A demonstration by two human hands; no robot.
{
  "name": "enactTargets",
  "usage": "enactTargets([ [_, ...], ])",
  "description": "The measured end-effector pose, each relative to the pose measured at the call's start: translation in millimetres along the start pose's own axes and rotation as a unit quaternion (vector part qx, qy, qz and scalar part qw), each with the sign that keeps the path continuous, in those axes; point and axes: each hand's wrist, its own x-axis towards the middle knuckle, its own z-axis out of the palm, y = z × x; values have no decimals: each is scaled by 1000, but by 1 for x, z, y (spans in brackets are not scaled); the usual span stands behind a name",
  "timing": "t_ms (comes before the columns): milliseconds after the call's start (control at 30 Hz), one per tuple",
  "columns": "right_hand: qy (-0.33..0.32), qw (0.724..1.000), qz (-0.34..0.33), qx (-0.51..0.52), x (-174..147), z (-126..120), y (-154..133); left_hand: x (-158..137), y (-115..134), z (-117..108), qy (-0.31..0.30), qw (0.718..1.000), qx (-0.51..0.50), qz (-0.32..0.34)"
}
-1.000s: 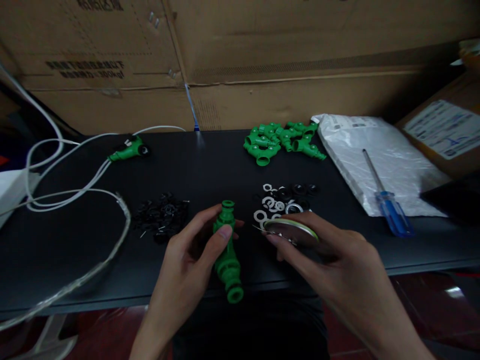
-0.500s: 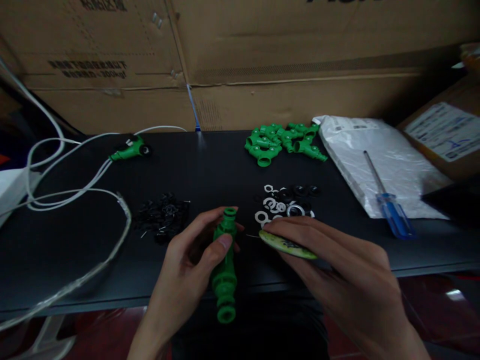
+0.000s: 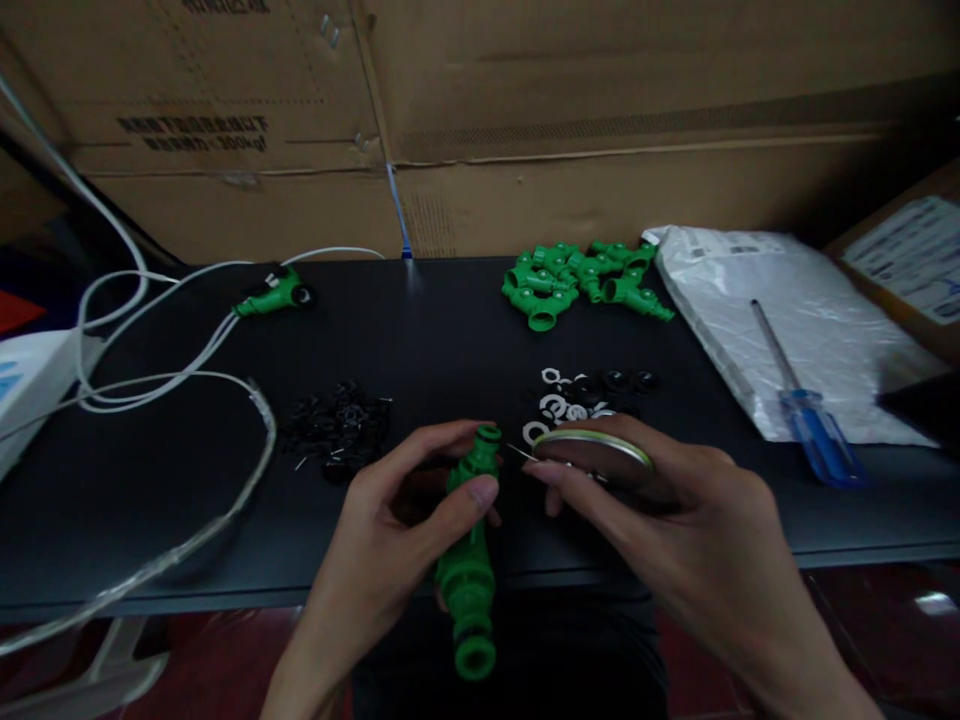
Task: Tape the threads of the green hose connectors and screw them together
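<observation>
My left hand (image 3: 409,530) is closed round a green plastic pipe fitting (image 3: 469,570), the thumb pressed along its side. The fitting slants upright, with one open end up near my fingertips and a wider round end down over the table's front edge. My right hand (image 3: 675,510) grips a flat round disc (image 3: 600,450) with a shiny yellow-green rim and a brownish face. A thin needle-like wire (image 3: 520,452) sticks out from my right fingertips toward the fitting's upper end, apart from it. What holds the wire is partly hidden by my fingers.
Black small parts (image 3: 337,425) lie left of my hands, white rings (image 3: 555,405) and black rings behind my right hand. Several green fittings (image 3: 544,290) sit farther back. A blue-handled screwdriver (image 3: 821,440) rests against a white plastic package (image 3: 787,330). Cables (image 3: 217,530) loop at left.
The disc has tilted in my right hand, so its flat face now shows. The wire points up-left instead of level. The view has shifted slightly left.
</observation>
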Motion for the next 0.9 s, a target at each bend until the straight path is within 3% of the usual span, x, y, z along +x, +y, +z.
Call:
enactTargets([
  [400, -62, 998, -9, -21, 11, -7, -7, -1, 7, -2, -48, 995, -70, -46],
  [700, -59, 998, -15, -22, 10, -7, -5, -4, 13, 3, -16, 996, -57, -62],
  [800, -58, 998, -2, 2, 10, -7, -7, -4, 11, 3, -15, 998, -55, -39],
  [900, -49, 994, 57, 83, 8, -4, -8, -4, 7, 1, 23, 999, -21, 6],
])
